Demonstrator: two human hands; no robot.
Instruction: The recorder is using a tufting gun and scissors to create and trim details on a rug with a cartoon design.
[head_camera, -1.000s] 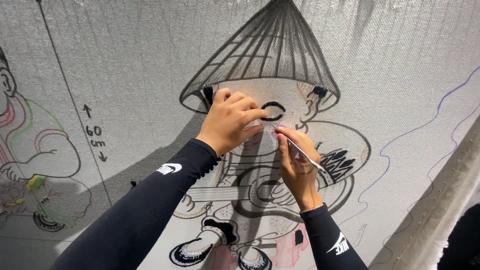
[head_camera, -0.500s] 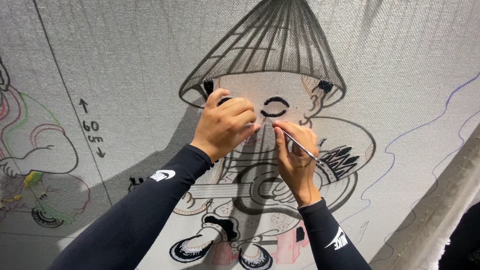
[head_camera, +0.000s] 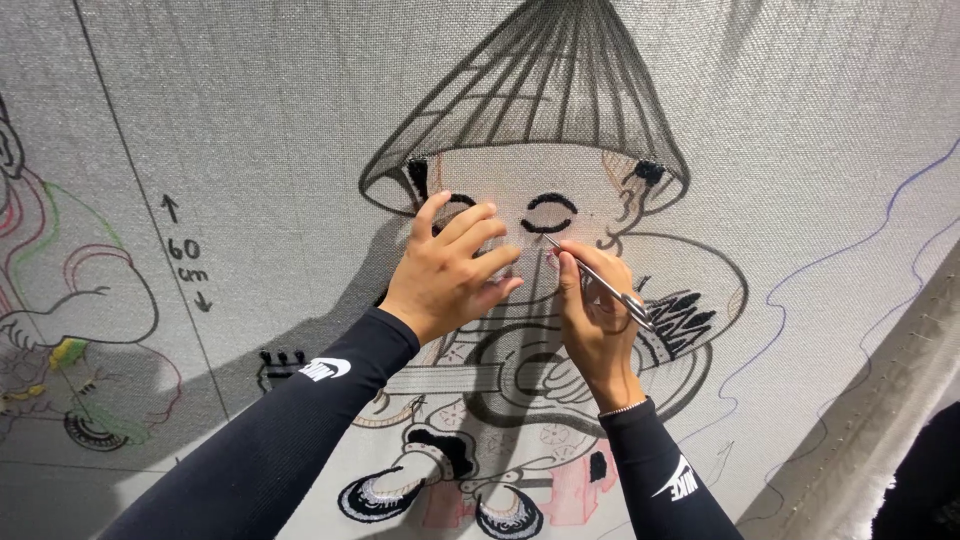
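A grey mesh cloth (head_camera: 250, 120) filled the view, stretched flat and marked with drawn outlines. At its middle stood the biggest drawing, a figure (head_camera: 530, 330) in a wide cone hat (head_camera: 545, 110), with 2 closed eyes, a guitar across the body and dark tufted shoes at the bottom. Black tufted patches sat at both sides of the hat's rim, and another spiky one lay just right of the right wrist. A second figure (head_camera: 60, 320), outlined in green, red and black, showed partly at the left edge, and between the 2 figures a thin black line ran down the cloth beside a short written mark with arrows. A pale border strip (head_camera: 880, 410) crossed the lower right corner. Both arms wore black sleeves (head_camera: 300, 430). The left hand (head_camera: 450, 270) lay open and flat on the cloth, fingers spread over the figure's face just below the left eye. The right hand (head_camera: 595, 315), touching the left hand's fingertips, was closed in a pinch around a thin metal tool (head_camera: 598, 284), which looked like tweezers, though I could not tell for sure. Its tip met the cloth just under the right eye.
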